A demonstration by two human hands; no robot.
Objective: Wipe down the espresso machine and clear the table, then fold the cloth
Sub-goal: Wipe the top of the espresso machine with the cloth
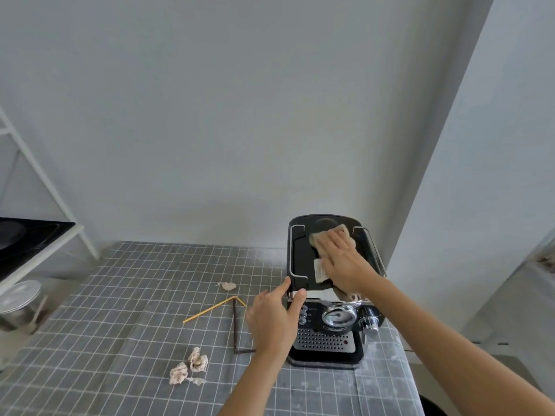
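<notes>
A black espresso machine with a chrome front stands at the right side of the table. My right hand presses a beige cloth flat onto the machine's top panel. My left hand grips the machine's front left corner, thumb on top, steadying it. Crumpled paper scraps lie near the front of the table and another scrap sits farther back. A yellow straw and a dark brown straw lie left of the machine.
The table carries a grey checked tablecloth. At the far left a white rack holds a black tray, with a metal pot below it. White walls close in behind and to the right.
</notes>
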